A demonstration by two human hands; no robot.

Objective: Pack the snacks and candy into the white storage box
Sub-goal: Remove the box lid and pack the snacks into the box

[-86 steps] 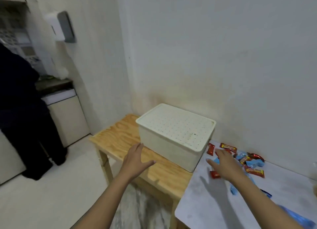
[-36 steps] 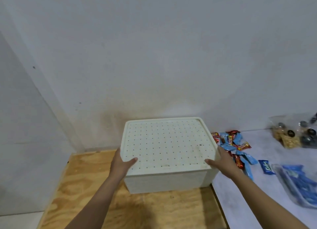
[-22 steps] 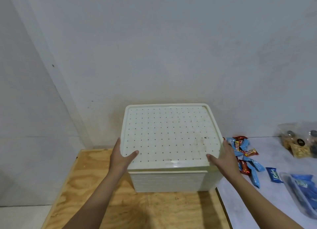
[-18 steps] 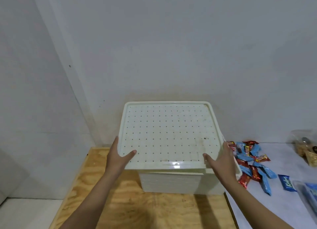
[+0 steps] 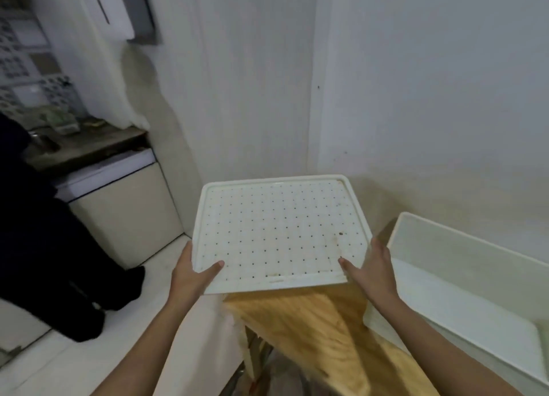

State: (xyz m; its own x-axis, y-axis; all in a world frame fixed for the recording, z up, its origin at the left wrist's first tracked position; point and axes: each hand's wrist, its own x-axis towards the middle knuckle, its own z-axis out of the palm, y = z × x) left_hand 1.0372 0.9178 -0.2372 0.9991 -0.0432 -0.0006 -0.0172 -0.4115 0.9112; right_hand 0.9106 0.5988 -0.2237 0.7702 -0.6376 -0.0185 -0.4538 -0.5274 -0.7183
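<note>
left hand (image 5: 190, 276) and right hand (image 5: 374, 271) gripped lid (image 5: 279, 232) by side edges, clear of white storage box (image 5: 445, 253). looked wisest laid flat on wooden table (image 5: 312, 315).

Single head-worn wide-angle view, facing forward and down, close above left hand (image 5: 190, 276) and right hand (image 5: 377, 272), lid (image 5: 279, 232) near centre, table (image 5: 312, 321) below, box (image 5: 475, 262) cropped at right, wall corner (image 5: 315, 98) far.

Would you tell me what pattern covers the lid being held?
The lid is off-white with a regular grid of small dark dots; head view.
</note>
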